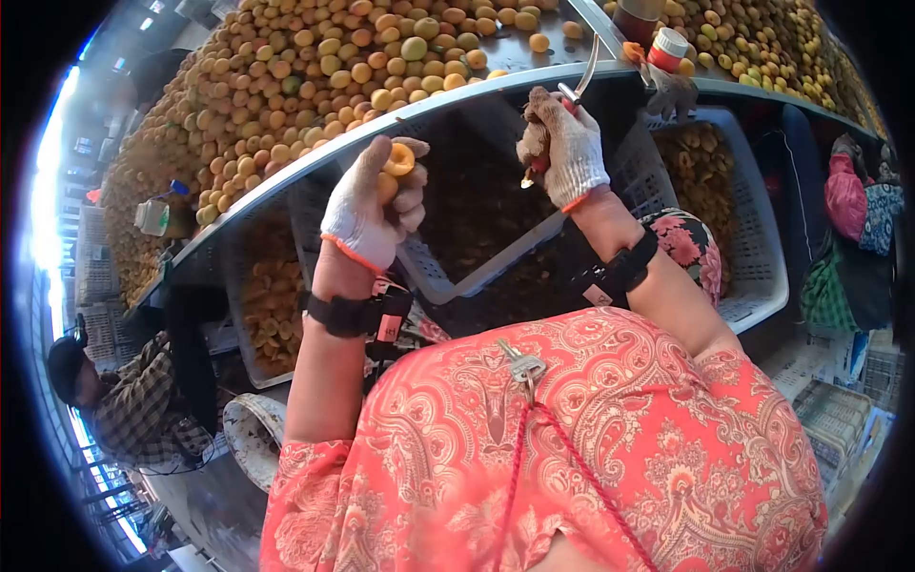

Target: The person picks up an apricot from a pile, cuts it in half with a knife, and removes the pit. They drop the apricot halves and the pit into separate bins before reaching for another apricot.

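Below the two grips, a crate [456, 289] stands at the near side of the bench [457, 93]. The left grip [367, 205], in a glove, is closed around a cut fruit [402, 157], which sits between thumb and fingers, its hollow visible. The right grip [570, 145] is clenched on a red-handled knife [541, 162], near the bench's front edge. Beyond this edge lie many whole fruits [315, 81].

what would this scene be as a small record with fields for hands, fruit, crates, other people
left hand: gloved, holding cut fruit, hollow showing
right hand: gloved, gripping red-handled tool
whole fruit: heaped beyond metal rim
right crate: pale, holding fruit pieces
middle crate: slatted, contents too dark to tell
other person: checked shirt, at far left
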A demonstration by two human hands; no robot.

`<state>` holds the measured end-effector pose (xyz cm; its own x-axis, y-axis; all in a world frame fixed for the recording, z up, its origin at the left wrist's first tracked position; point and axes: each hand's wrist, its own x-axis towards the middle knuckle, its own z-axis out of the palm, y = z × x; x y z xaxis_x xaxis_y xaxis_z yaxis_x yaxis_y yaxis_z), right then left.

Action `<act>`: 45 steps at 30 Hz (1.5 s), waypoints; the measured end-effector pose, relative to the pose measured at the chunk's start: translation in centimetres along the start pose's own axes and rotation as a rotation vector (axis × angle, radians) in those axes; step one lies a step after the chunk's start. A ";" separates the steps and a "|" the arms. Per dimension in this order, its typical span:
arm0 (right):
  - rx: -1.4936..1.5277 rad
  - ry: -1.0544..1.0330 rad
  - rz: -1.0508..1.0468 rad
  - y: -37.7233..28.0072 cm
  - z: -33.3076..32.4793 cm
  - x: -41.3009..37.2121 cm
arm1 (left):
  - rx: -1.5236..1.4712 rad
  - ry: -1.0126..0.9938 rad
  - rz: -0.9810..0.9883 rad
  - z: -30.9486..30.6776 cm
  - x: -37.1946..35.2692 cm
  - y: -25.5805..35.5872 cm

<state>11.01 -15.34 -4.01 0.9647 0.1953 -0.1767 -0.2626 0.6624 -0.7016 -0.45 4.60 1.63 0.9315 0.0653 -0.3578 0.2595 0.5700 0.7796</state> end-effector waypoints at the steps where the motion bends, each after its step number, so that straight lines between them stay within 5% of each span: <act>1: 0.008 -0.011 -0.001 -0.1 -0.3 -0.1 | 0.007 0.004 0.011 -0.6 -0.6 0.5; 5: -0.007 -0.036 0.026 0.3 -0.8 -0.1 | 0.202 0.094 0.154 -3.8 -3.0 2.5; 9: -0.007 0.053 0.037 -1.0 0.0 -0.9 | 0.570 0.657 0.220 -12.2 -4.8 5.0; 11: 0.002 0.122 0.055 -1.5 0.0 -0.9 | 1.336 0.852 0.510 -23.0 -4.7 7.0; 13: -0.016 0.094 0.062 -1.9 -0.3 -1.0 | 1.857 1.226 0.292 -20.7 -6.5 10.0; 14: -0.048 0.065 0.076 -2.0 -0.5 -1.0 | 1.838 1.277 0.331 -19.7 -5.9 11.6; 16: -0.104 0.018 0.036 -1.4 -0.7 -1.0 | 1.589 1.000 0.715 -15.5 -2.8 13.0; 18: -0.209 -0.049 -0.003 -1.4 -0.3 -1.3 | 1.219 0.676 0.646 -8.7 1.5 12.4; 19: -0.203 -0.054 -0.011 -1.4 -0.1 -1.4 | 1.275 0.592 0.752 -8.5 5.2 11.8; 22: -0.288 -0.085 0.050 -1.4 -0.4 -1.6 | 1.620 0.344 0.606 -2.4 12.6 9.6; 26: -0.432 -0.074 0.120 -2.5 -1.2 -1.3 | 1.974 0.358 0.552 -0.8 21.0 7.8; 31: -0.415 -0.042 0.157 -4.0 -1.8 -1.2 | 1.807 0.031 0.572 2.7 23.7 6.7; 35: -0.474 -0.036 0.238 -4.5 -1.7 -1.1 | 2.221 -0.158 0.407 5.2 26.2 3.3; 38: -0.471 -0.042 0.235 -4.6 -1.7 -1.3 | 2.398 -0.117 0.357 5.4 27.0 1.9; 42: -0.489 -0.114 0.115 -4.2 -2.5 -1.3 | 2.103 -0.068 0.294 8.0 23.5 4.8; 43: -0.487 -0.118 0.108 -4.3 -2.3 -1.4 | 1.959 -0.011 0.489 6.6 23.8 5.0; 45: -0.509 -0.093 -0.022 -4.5 -1.6 -1.9 | 1.305 -0.114 0.260 7.3 19.7 7.0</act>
<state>10.44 -19.81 -1.61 0.9581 0.2639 -0.1118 -0.1765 0.2361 -0.9556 21.59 3.90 3.75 0.9901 -0.0533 -0.1297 0.0645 -0.6483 0.7587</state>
